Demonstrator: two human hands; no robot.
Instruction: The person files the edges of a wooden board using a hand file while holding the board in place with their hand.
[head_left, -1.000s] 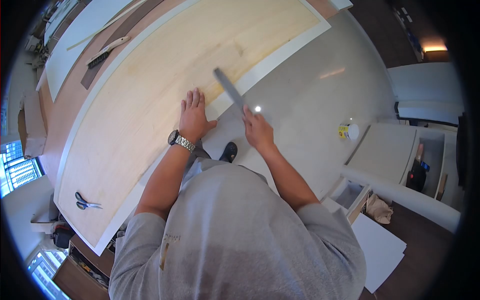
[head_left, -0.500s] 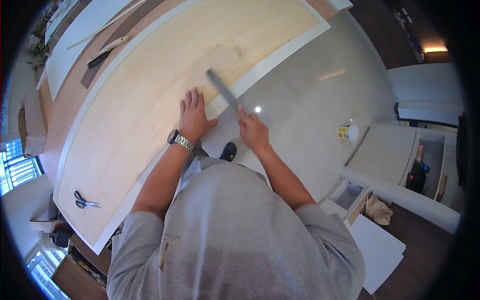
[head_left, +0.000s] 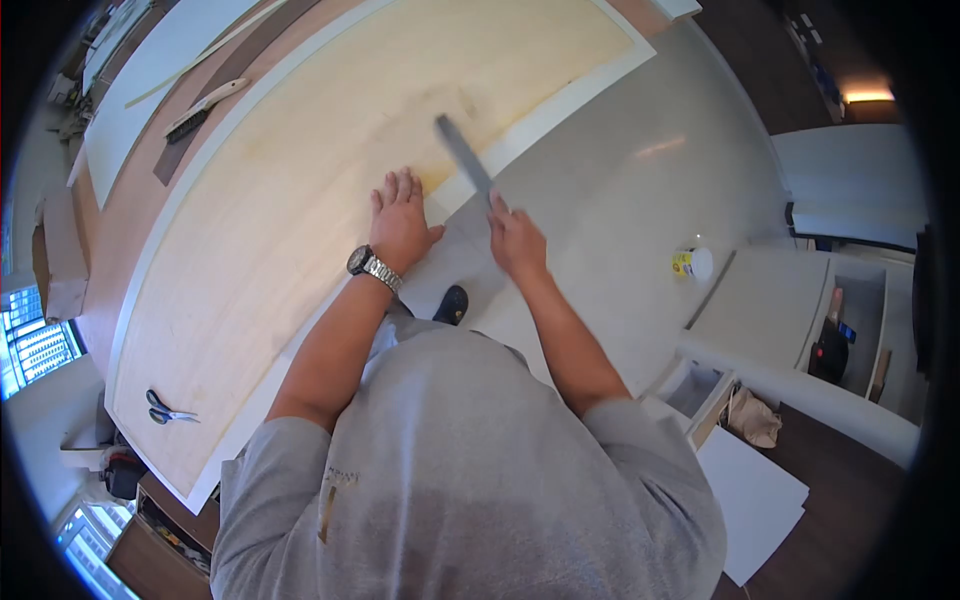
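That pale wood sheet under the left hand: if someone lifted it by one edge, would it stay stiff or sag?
The wood sheet looks very thin and wide, so it would probably sag and feel light for its area. It lies flat on a white board, likely sliding easily; the left hand presses it down while the right hand holds a flat tool.

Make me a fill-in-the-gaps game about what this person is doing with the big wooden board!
1. The left hand lies flat on the wooden ____.
2. The right hand grips a long grey ____.
3. A metal ____ sits on the left wrist.
4. Near the board's far corner lies a pair of ____.

Missing words: board; file; watch; scissors
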